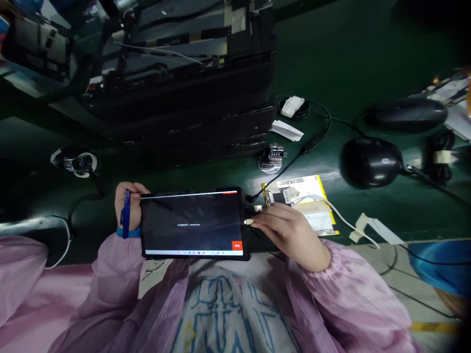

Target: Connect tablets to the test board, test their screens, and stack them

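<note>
A tablet with a lit, dark screen is held over the near edge of the green bench. Closed round its left edge is my left hand, with a blue pen lying across that hand and a blue band at the wrist. On the other side, my right hand pinches the plug of a white cable at the tablet's right edge. The fingers hide part of the plug, and I cannot tell whether it is fully seated. A black cable end lies near the tablet's upper right corner.
Flat parts with yellow edges lie beyond my right hand. Behind the tablet are a metal stand and a large stack of black devices. A black mouse and coiled cables sit to the right. Pink sleeve fabric shows at left.
</note>
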The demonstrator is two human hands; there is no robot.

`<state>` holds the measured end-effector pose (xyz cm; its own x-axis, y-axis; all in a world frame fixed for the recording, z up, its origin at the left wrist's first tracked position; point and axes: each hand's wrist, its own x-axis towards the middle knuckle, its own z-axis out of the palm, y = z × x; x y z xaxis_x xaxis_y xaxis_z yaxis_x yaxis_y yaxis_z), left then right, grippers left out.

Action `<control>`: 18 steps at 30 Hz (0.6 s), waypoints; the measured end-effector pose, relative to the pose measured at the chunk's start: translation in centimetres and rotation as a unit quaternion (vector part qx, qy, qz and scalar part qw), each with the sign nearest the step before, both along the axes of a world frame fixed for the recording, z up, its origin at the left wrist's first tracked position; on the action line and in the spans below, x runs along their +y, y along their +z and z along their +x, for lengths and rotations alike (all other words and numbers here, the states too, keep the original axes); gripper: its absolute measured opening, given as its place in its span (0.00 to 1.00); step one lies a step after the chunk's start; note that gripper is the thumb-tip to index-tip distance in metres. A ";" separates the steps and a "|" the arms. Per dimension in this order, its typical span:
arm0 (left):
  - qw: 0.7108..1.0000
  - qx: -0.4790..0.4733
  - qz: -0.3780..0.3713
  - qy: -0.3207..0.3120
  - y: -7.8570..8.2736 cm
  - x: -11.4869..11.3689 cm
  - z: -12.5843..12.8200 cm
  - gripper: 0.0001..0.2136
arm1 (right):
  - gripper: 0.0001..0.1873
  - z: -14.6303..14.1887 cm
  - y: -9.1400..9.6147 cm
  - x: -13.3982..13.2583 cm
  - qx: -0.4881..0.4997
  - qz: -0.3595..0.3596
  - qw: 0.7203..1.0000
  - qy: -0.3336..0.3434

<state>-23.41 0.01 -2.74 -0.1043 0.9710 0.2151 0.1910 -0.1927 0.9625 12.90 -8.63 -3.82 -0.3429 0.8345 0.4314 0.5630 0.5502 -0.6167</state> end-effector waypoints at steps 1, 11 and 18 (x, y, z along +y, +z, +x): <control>1.000 0.004 -0.002 0.002 0.1 0.0 0.1 0.22 | 0.06 0.0 0.1 0.0 -0.006 -0.003 1.000 0.001; 1.000 -0.002 -0.010 0.012 -0.3 -0.1 0.0 0.22 | 0.07 -0.1 0.2 0.2 -0.037 -0.019 0.999 0.021; 1.000 -0.021 -0.008 0.004 -0.4 -0.2 -0.3 0.21 | 0.06 -0.5 -0.2 -0.1 -0.045 -0.018 0.999 0.021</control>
